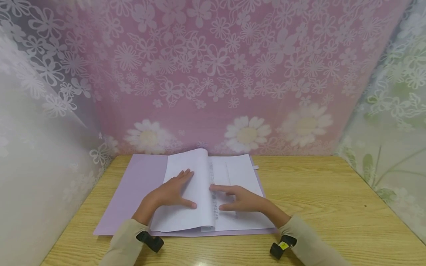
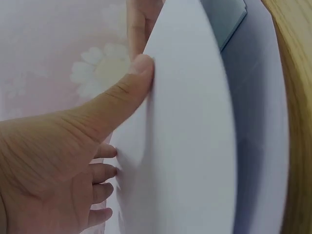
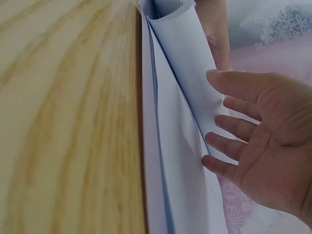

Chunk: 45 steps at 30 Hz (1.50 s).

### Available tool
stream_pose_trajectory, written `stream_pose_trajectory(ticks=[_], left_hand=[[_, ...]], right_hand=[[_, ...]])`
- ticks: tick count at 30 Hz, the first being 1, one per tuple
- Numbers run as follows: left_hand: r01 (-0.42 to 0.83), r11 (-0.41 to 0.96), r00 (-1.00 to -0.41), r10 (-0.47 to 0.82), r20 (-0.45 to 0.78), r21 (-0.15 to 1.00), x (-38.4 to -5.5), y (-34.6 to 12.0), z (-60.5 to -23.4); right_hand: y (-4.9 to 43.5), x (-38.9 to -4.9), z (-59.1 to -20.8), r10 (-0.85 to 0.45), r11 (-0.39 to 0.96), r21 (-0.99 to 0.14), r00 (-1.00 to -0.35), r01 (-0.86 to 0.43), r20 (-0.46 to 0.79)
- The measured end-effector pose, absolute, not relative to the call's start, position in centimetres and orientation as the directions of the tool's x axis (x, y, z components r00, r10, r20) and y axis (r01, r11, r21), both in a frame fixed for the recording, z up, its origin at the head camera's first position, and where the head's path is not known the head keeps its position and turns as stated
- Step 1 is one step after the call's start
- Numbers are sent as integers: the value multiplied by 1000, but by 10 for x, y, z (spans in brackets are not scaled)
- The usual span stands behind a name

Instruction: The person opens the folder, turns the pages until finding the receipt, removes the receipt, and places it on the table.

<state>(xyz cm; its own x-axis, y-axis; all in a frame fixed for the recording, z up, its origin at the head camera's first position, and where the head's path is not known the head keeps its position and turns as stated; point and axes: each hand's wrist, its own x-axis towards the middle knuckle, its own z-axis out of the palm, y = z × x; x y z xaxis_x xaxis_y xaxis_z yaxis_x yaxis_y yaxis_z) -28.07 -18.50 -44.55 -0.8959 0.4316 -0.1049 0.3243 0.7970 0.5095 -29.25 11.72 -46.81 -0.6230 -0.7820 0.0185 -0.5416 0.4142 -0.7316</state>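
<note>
See a lilac folder (image 1: 146,177) laid open on the wood-grained worktop (image 1: 332,192), at 6 o'clock from the centre of the head view. Find white sheets (image 1: 241,171) inside, bowed up into a rounded curl (image 1: 203,184) along the middle, running roughly from 12 to 6 o'clock. Note the left hand (image 1: 171,194) at 9 o'clock of that curl, over the turned side of the sheets, and the right hand (image 1: 243,199) at 3 o'clock, over the printed side. So place the curl between the 2 hands: at 3 o'clock from the left, at 9 o'clock from the right.

Read the left hand as wide and relaxed, with fingers extended towards about 1 o'clock and the thumb well apart, nearer 3 o'clock. In the left-wrist view, see that thumb against a bulging white sheet, with 4 fingertips below. Read the right hand as wide too, with index finger and thumb apart and both pointing to 9 o'clock, the index tip just beside the curl. Cannot tell whether that fingertip touches paper. In the right-wrist view, count 4 fingers and a thumb, spread out beside the rolled paper.

Along the curl's 3 o'clock side, make out a column of dark print (image 1: 214,201), too small to read. Spot a small white tab (image 1: 255,167) at the folder's edge, at 1 o'clock from the right hand. Beyond, at 12 o'clock, see a pink floral backdrop (image 1: 216,74).
</note>
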Motion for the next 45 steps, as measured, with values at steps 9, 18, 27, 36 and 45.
stream_pose_trajectory(ticks=[9,18,27,36,45], left_hand=[[243,835,-893,391,-222,494,-284,-197,-452],[205,866,-901,349,-258,456,-282,-198,-453],[185,886,-910,318,-266,426,-283,-195,-457],[178,891,-912,309,-270,418,-283,-193,-457],[170,893,-913,303,-275,417,-283,-193,-455]], right_hand=[[113,-287,-466,-781,427,-725,-625,-541,6],[113,-288,-467,-776,440,-723,-631,-532,-7],[116,-297,-456,-763,458,-696,-646,-553,11],[145,-349,-438,-672,534,-650,-738,-541,63],[185,-399,-453,-558,636,-591,-825,-495,91]])
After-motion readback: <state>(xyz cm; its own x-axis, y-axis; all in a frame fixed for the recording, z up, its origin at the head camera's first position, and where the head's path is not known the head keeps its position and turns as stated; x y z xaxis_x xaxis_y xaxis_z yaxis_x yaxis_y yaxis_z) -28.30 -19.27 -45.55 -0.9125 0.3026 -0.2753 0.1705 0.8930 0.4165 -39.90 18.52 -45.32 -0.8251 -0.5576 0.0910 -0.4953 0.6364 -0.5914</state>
